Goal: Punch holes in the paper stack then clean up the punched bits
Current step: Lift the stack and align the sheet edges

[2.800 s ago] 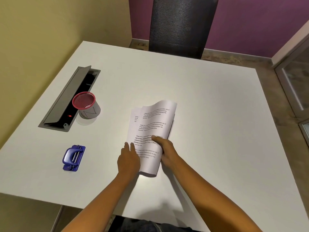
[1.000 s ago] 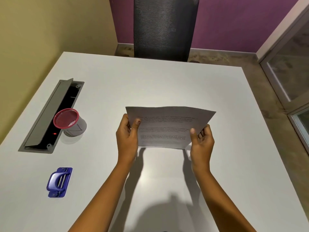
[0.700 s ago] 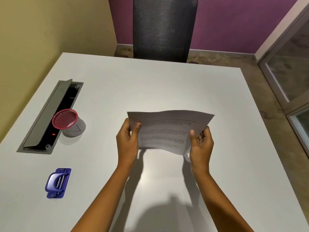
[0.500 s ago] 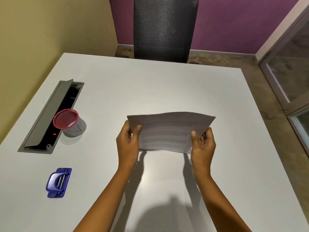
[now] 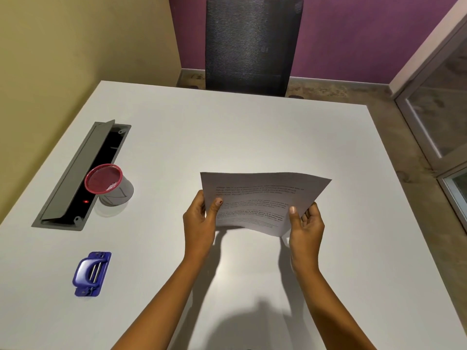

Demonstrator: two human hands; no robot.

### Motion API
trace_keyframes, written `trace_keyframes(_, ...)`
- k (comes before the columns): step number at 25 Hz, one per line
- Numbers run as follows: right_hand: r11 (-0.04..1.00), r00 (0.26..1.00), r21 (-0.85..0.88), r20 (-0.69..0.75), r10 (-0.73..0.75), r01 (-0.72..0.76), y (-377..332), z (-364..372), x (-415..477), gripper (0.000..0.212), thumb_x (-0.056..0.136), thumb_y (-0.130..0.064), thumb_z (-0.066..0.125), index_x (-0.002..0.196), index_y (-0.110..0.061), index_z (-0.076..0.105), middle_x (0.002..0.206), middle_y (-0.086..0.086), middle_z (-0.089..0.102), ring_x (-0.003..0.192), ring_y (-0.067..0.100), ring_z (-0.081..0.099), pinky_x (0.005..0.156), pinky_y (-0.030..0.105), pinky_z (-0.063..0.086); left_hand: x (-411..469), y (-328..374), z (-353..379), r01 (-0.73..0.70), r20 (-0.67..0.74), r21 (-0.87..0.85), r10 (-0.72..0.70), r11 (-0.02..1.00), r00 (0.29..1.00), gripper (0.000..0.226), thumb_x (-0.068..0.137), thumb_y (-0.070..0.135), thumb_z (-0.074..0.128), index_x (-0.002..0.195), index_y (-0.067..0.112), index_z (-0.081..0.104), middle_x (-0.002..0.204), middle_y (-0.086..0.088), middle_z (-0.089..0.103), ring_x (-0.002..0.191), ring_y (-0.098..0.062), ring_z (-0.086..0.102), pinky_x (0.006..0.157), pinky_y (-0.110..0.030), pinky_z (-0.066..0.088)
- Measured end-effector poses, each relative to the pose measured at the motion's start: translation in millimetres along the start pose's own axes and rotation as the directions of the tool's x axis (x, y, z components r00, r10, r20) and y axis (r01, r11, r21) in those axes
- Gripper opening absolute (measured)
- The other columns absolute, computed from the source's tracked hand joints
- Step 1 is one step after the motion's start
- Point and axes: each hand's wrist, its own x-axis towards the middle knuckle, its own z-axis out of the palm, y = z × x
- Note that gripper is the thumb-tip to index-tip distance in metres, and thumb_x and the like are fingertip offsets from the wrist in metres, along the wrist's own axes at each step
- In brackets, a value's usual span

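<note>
A paper stack [image 5: 260, 198] with printed text is held upright above the middle of the white table [image 5: 252, 127], its lower edge near the surface. My left hand [image 5: 201, 221] grips its left side with the thumb on the front. On the right side, my right hand [image 5: 305, 227] holds it, thumb in front and fingers behind. A blue hole punch [image 5: 91, 273] lies flat on the table at the near left, well apart from both hands.
A red mesh cup [image 5: 108, 184] stands at the left, beside an open grey cable tray [image 5: 80, 178] set into the table. A black chair [image 5: 252, 44] stands behind the table's far edge. A glass door [image 5: 439, 117] is at the right.
Both hands lifted the paper stack off the table and turned it landscape and upright. Over the last second it has dipped slightly toward the table, held the same way.
</note>
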Motion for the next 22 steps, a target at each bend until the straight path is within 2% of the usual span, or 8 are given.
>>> trace_keyframes(5,1.000,1.000,-0.005,-0.014,0.002,-0.002,3,-3,-1,0.027,0.096,-0.004,0.051,0.107,-0.028,0.057,0.109,-0.009,0.066,0.096,0.000,0.064,0.078,0.010,0.049,-5,-4,-1,0.028,-0.026,0.008,-0.027,1.000,0.999,0.020,0.093,0.021,0.059,0.093,0.041,0.061,0.089,0.025,0.070,0.085,0.003,0.063,0.078,-0.018,0.051)
trace_keyframes(10,0.993,0.997,-0.089,-0.017,0.073,-0.074,20,-7,-7,0.031,0.095,-0.003,0.051,0.104,-0.033,0.056,0.108,-0.008,0.066,0.099,0.002,0.064,0.080,0.010,0.050,-12,-17,-2,0.081,-0.009,0.081,-0.081,0.993,0.997,0.031,0.093,0.013,0.059,0.093,0.043,0.060,0.088,0.029,0.070,0.085,0.005,0.064,0.077,-0.016,0.051)
trace_keyframes(12,0.989,0.996,-0.120,-0.025,0.086,-0.088,24,-10,-9,0.023,0.095,-0.003,0.051,0.107,-0.022,0.056,0.109,-0.003,0.066,0.100,0.006,0.064,0.076,0.009,0.052,-13,-19,-4,0.104,-0.030,0.086,-0.102,0.991,0.994,0.032,0.091,0.011,0.062,0.089,0.043,0.064,0.085,0.026,0.072,0.082,0.003,0.066,0.075,-0.020,0.052)
trace_keyframes(15,0.982,0.992,-0.139,-0.013,0.124,-0.125,26,-15,-11,0.018,0.095,-0.009,0.055,0.112,-0.012,0.054,0.106,-0.001,0.065,0.084,-0.005,0.067,0.062,0.007,0.051,-8,-18,-9,0.128,-0.073,0.100,-0.121,0.987,0.990,0.035,0.088,0.008,0.065,0.079,0.042,0.068,0.074,0.021,0.073,0.070,-0.001,0.066,0.069,-0.025,0.054)
trace_keyframes(17,0.975,0.987,-0.157,-0.002,0.162,-0.160,27,-19,-12,0.023,0.092,-0.015,0.060,0.113,-0.018,0.053,0.106,-0.006,0.063,0.086,-0.003,0.067,0.060,0.007,0.051,-3,-15,-12,0.151,-0.114,0.058,-0.144,0.987,0.983,0.033,0.086,0.004,0.065,0.077,0.036,0.070,0.069,0.019,0.073,0.065,0.000,0.066,0.063,-0.020,0.053)
trace_keyframes(19,0.964,0.976,-0.156,0.002,0.218,-0.215,31,-24,-15,0.034,0.087,-0.020,0.066,0.117,-0.025,0.051,0.113,-0.008,0.061,0.101,0.007,0.064,0.070,0.012,0.053,3,-14,-15,0.188,-0.183,-0.026,-0.190,0.982,0.965,0.028,0.086,0.002,0.065,0.083,0.029,0.072,0.070,0.017,0.074,0.065,-0.001,0.067,0.062,-0.015,0.054)
trace_keyframes(20,0.955,0.966,-0.150,0.004,0.258,-0.255,33,-27,-18,0.041,0.085,-0.022,0.069,0.120,-0.027,0.049,0.116,-0.008,0.060,0.106,0.010,0.061,0.075,0.015,0.053,6,-14,-17,0.207,-0.218,-0.073,-0.218,0.976,0.951,0.026,0.086,0.002,0.065,0.088,0.027,0.072,0.072,0.016,0.074,0.067,-0.002,0.069,0.064,-0.015,0.055)
trace_keyframes(22,0.936,0.937,-0.071,0.031,0.349,-0.346,35,-29,-25,0.055,0.078,-0.029,0.075,0.125,-0.026,0.046,0.118,-0.004,0.061,0.106,0.013,0.062,0.076,0.018,0.056,11,-17,-18,0.242,-0.264,-0.179,-0.284,0.954,0.922,0.023,0.087,0.001,0.064,0.104,0.015,0.071,0.084,0.011,0.075,0.074,-0.005,0.070,0.072,-0.018,0.057)
